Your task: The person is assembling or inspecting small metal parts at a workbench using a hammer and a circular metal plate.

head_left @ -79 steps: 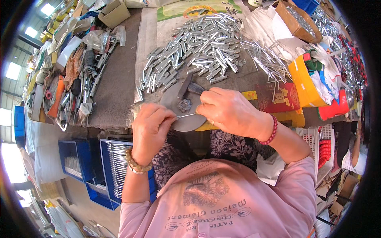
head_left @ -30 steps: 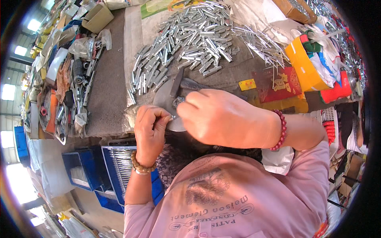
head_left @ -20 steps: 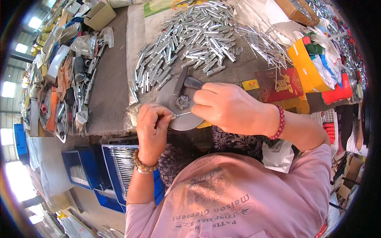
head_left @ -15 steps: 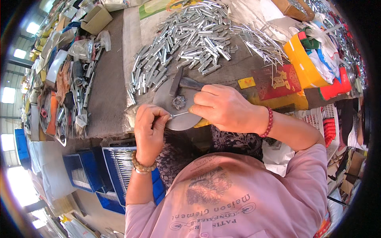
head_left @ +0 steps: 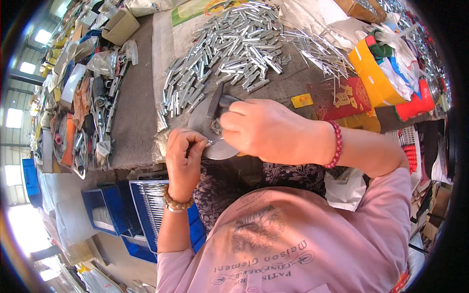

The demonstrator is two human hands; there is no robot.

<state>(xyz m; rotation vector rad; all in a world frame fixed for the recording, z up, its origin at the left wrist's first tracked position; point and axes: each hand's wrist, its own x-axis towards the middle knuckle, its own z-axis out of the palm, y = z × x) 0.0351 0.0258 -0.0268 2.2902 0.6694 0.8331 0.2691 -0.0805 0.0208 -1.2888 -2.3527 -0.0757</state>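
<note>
Thin metal rod [head_left: 216, 140] above grey disc [head_left: 223, 152]
Left hand [head_left: 181, 158] pinches it between fingers; whether right hand [head_left: 273, 132] grips is unclear.

Silvery rod [head_left: 217, 140], dark floral-patterned trousers [head_left: 295, 177]

Bright white rectangular windows [head_left: 14, 118] line the pale grey panelled wall [head_left: 13, 136] at left. A beige floor [head_left: 115, 259] lies below the brown fabric-covered workbench [head_left: 134, 107].

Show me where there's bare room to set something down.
Widest: dark mat strip between left tool pile and pale sheet. Smaller: cloth patch bordered by metal tubes, thin rods and yellow card. Crowded: round plate, hammer, left hand, right hand all close together.
</note>
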